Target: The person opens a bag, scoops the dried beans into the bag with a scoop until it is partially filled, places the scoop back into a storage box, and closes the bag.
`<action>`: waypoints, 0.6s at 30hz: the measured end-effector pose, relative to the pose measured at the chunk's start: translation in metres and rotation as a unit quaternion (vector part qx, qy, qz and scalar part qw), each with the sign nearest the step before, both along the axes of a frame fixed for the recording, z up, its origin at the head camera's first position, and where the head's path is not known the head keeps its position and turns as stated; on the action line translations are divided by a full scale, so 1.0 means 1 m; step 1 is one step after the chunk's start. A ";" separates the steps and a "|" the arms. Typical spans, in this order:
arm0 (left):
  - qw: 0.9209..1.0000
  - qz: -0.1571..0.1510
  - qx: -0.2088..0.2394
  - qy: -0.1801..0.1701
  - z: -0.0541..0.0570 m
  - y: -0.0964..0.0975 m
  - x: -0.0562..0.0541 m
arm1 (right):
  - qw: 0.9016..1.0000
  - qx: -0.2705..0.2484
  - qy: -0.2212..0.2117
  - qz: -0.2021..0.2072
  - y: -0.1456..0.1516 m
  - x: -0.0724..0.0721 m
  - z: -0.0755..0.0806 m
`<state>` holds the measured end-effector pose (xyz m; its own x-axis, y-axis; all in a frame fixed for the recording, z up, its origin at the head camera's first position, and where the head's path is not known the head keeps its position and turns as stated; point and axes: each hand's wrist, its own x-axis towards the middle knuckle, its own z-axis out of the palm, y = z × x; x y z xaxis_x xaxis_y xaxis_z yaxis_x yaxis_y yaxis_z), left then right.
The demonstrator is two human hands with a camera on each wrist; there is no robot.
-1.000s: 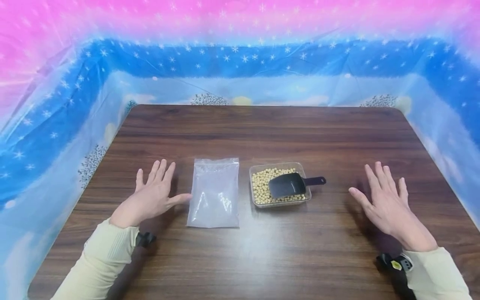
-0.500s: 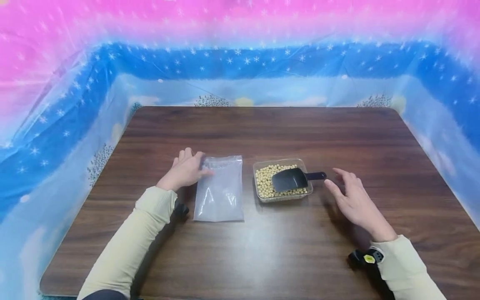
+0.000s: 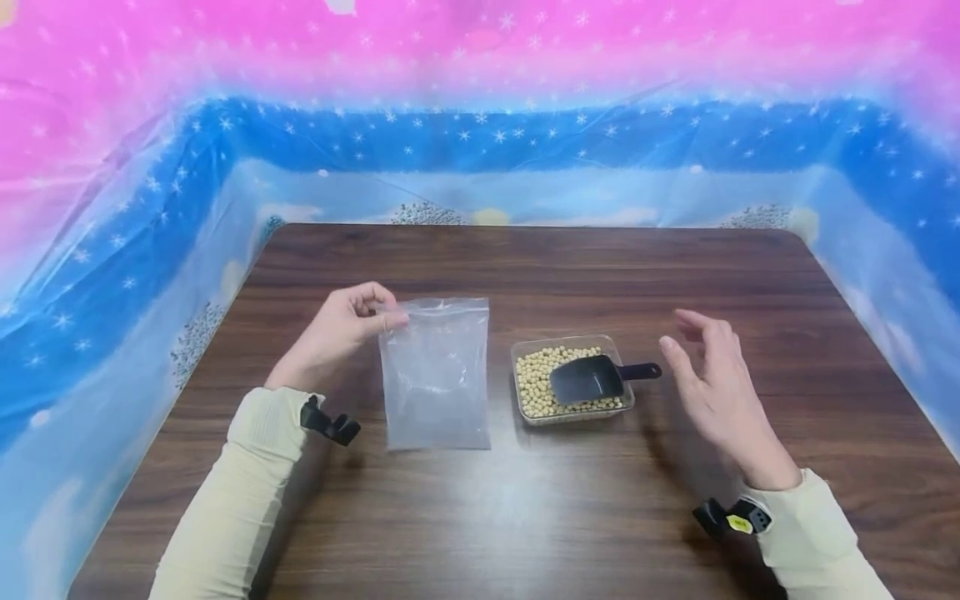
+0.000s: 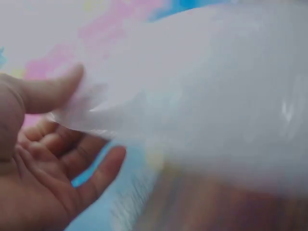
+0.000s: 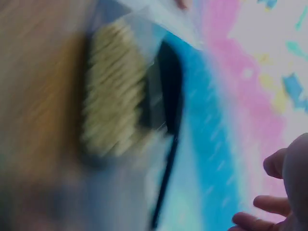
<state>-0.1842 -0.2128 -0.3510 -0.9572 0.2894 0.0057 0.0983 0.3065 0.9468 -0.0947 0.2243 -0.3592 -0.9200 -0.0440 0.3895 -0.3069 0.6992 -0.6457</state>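
Observation:
My left hand [image 3: 337, 329] pinches the top left corner of a clear zip-lock bag [image 3: 437, 383], thumb over the near face. In the left wrist view the bag [image 4: 207, 96] spreads out from between thumb and fingers. Right of it stands a clear plastic tub [image 3: 573, 418] of pale round beans [image 3: 535, 382]. A black scoop [image 3: 588, 379] lies on the beans, its handle jutting over the tub's right rim. My right hand [image 3: 716, 387] hovers to the right of that handle, fingers relaxed and holding nothing. The right wrist view is blurred.
Everything is on a dark wood-grain table [image 3: 600, 517]. A pink and blue snowflake-patterned cloth [image 3: 480, 133] surrounds its back and sides. Black camera mounts sit on both wrists, below the pale sleeves [image 3: 232, 492].
My left hand moved right to the bag, took its top corner and raised that edge. My right hand moved left, closer to the scoop handle. The tub and scoop stayed put.

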 end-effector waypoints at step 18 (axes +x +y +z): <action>0.959 -0.160 0.119 0.200 0.040 0.079 0.028 | 0.957 -0.110 -0.143 0.229 -0.130 0.023 0.057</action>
